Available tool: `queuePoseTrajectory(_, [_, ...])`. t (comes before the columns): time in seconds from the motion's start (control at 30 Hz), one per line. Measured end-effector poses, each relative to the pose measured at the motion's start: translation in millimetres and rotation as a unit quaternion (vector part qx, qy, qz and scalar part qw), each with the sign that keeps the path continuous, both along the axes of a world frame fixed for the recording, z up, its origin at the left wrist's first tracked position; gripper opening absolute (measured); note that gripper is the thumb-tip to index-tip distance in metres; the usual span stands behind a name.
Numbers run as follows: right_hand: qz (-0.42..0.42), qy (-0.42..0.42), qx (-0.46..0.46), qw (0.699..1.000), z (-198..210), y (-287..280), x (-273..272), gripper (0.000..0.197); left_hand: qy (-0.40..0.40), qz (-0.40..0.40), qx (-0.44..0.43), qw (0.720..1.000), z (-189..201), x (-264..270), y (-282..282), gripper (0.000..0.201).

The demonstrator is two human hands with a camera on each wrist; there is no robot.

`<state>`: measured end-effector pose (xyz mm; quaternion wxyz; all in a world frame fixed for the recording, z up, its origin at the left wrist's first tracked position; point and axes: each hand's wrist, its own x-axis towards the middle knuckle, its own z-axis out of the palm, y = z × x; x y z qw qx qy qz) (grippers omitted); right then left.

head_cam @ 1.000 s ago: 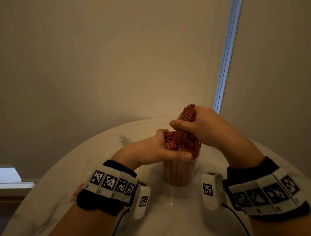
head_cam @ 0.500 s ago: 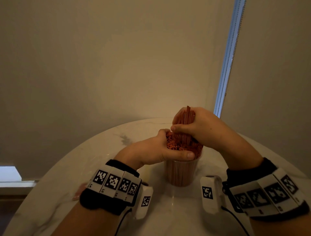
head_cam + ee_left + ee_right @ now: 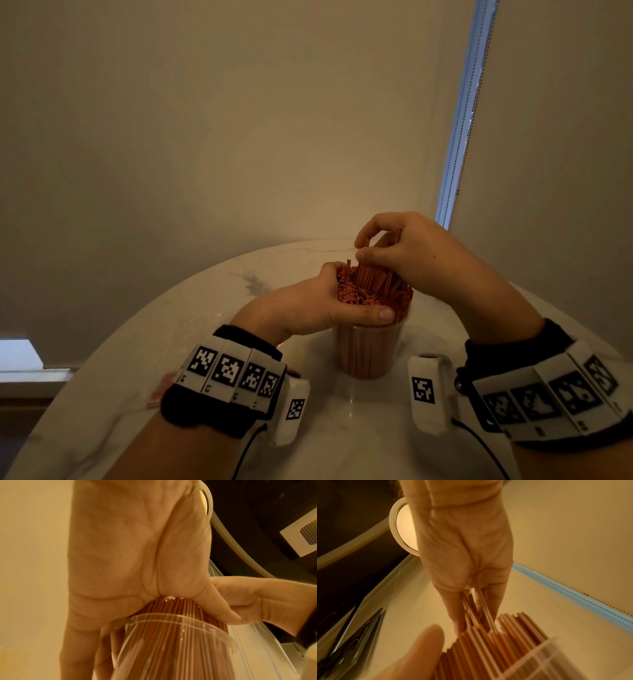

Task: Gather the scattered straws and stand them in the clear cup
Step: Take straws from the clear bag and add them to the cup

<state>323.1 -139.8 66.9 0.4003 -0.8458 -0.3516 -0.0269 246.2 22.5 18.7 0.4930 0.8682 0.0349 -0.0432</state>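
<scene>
Standing upright in the clear cup [image 3: 370, 353], straws [image 3: 373, 284] grasped by both hands' grips.

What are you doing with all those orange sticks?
They are straws. The left hand grips the packed straws at the rim of the clear cup, which stands on the marble table. The right hand pinches a few more from above, feeding them in among the rest.
</scene>
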Motion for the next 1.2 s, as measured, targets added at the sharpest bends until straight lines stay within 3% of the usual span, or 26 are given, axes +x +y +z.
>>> queuePoseTrajectory(0.17, [-0.007,-0.018,0.022,1.0,-0.2,2.2,-0.3,0.02,0.001,0.003,0.004,1.0,0.6,-0.9,-0.3,0.102])
queuePoseTrajectory(0.4, [-0.023,-0.034,0.032,0.999,4.8,-3.1,1.7,0.028,0.0,0.006,0.005,1.0,1.5,-2.2,-0.2,0.103])
queuePoseTrajectory(0.5, [-0.041,-0.061,0.037,0.997,9.7,-7.6,2.7,0.047,-0.002,0.007,-0.004,1.0,0.8,-1.6,-0.6,0.102])
queuePoseTrajectory(0.57, [-0.023,-0.047,-0.008,0.999,5.6,-6.4,4.1,0.057,-0.004,0.009,-0.006,1.0,-0.6,-0.4,-0.7,0.101])
queuePoseTrajectory(0.63, [-0.021,-0.03,-0.117,0.992,-4.7,0.1,3.3,0.059,-0.005,0.012,-0.001,1.0,-1.5,0.7,-0.6,0.1])
queuePoseTrajectory(0.73, [0.006,-0.059,-0.319,0.946,-23.5,13.5,-0.7,0.058,-0.009,0.007,0.003,1.0,-2.8,0.9,0.9,0.099])
queuePoseTrajectory(0.8, [0.006,-0.029,-0.285,0.958,-20.7,14.9,-3.5,0.059,-0.008,0.005,0.002,1.0,-2.6,0.8,1.9,0.1])
queuePoseTrajectory(0.9, [-0.002,-0.009,-0.141,0.99,-5.2,3.9,-1.4,0.054,0.0,0.009,0.001,1.0,-2.1,0.8,2.3,0.106])
queuePoseTrajectory(1.07, [0.044,0.005,-0.188,0.981,10.4,-18.9,1.9,0.018,-0.002,0.022,0.011,1.0,-1.9,0.8,0.4,0.106])
queuePoseTrajectory(1.2, [0.018,-0.012,-0.025,0.999,8.7,-7.5,-0.8,0.01,-0.003,0.025,0.013,1.0,-1.4,-0.5,-0.6,0.103])
